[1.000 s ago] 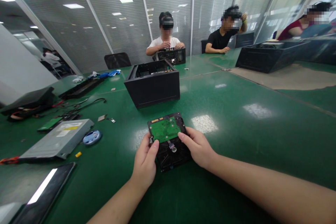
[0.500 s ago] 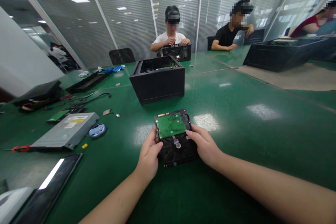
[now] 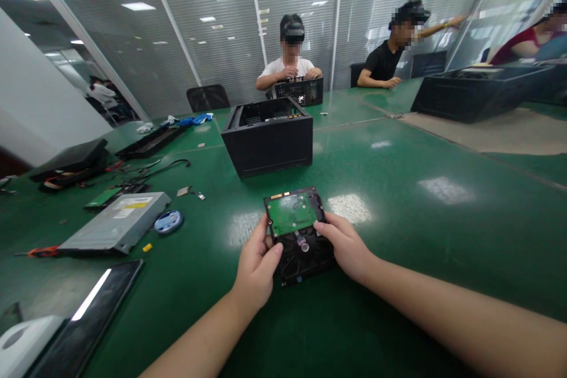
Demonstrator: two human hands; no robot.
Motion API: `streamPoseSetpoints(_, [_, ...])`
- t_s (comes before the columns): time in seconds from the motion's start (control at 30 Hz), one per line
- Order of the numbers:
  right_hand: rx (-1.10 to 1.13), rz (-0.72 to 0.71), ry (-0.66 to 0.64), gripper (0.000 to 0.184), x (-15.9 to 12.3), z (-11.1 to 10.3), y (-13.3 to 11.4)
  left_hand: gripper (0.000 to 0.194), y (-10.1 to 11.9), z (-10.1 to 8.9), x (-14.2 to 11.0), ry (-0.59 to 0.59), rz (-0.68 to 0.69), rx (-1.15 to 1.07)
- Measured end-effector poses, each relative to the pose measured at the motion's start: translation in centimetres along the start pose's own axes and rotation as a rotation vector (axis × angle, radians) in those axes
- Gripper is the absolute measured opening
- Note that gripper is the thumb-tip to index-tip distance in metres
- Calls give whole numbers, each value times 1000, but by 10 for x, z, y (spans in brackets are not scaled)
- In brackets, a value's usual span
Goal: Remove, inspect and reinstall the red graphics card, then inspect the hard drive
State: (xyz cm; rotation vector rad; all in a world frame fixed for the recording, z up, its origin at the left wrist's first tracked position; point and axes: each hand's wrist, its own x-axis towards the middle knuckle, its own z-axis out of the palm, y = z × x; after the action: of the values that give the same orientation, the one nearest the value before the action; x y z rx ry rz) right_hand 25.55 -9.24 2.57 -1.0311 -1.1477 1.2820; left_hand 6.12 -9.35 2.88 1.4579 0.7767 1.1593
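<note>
Black rectangular hard drive with a green circuit board (image 3: 303, 242) sits between the person's two bare hands, in front of the body and over the glossy green tabletop (image 3: 398, 207). Its board side faces up, with the board at the far end and the black casing bare at the near end; whether its underside touches the surface, I cannot tell. The left hand (image 3: 256, 263) grasps the left edge of the drive, its thumb on the black casing just below the board. The right hand (image 3: 348, 248) grasps the right edge, its thumb near the board's lower right corner. The other fingers of both hands are largely hidden behind the edges.

Just beyond the drive, and apart from it, stands an open-topped black computer case (image 3: 270, 144). To the left lies a flat silver metal optical drive (image 3: 117, 221), with a round blue object (image 3: 169, 222) just beside its right end and a small yellow piece (image 3: 147, 247) near it. An orange-handled screwdriver (image 3: 43, 252) lies at its near left corner. Closer in, a glossy black flat panel (image 3: 95, 313) lies beside a white object (image 3: 29, 339) that is partly cut off. Across the table, a person in a white shirt (image 3: 275, 71) has both hands at a black metal chassis (image 3: 310, 91).
</note>
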Motion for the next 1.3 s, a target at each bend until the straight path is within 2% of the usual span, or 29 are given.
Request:
streamPoseSetpoints(0.1, [140, 186, 131, 28, -3, 9, -2, 80, 6, 2, -11, -99, 116, 172])
streamPoseSetpoints(0.17, [229, 280, 135, 32, -7, 14, -5, 90, 10, 3, -15, -167, 226, 267])
streamPoseSetpoints(0.23, [299, 297, 65, 34, -11, 17, -8, 96, 12, 4, -17, -195, 304, 317])
streamPoseSetpoints(0.33, [329, 206, 10, 33, -13, 19, -9, 96, 10, 2, -15, -188, 344, 357])
streamPoseSetpoints(0.4, [286, 117, 43, 31, -12, 18, -8, 90, 8, 1, -12, -144, 293, 392])
streamPoseSetpoints(0.47, [219, 29, 91, 28, -10, 17, -7, 78, 7, 2, -7, -54, 178, 400])
streamPoseSetpoints(0.57, [114, -80, 118, 25, -9, 16, -7, 57, 8, 5, 0, 51, 22, 304])
streamPoseSetpoints(0.67, [54, -114, 110, 24, -8, 13, -5, 48, 11, 10, 5, 40, -47, 149])
streamPoseSetpoints(0.8, [63, -64, 135, 28, -1, 8, -1, 63, 10, 12, 6, -31, -128, -15])
streamPoseSetpoints(0.93, [38, -125, 172, 27, 6, 5, -3, 80, 5, 7, 6, -48, -111, 11])
streamPoseSetpoints(1.07, [-52, -203, 170, 20, 5, 3, -9, 78, 4, 4, 6, -61, -149, 118])
streamPoseSetpoints(1.2, [-89, -271, 94, 16, 0, 0, -10, 69, 7, 7, 2, -41, -131, 68])
streamPoseSetpoints(1.3, [-101, -285, 68, 15, -3, -2, -9, 69, 7, 9, 0, -16, -103, 55])
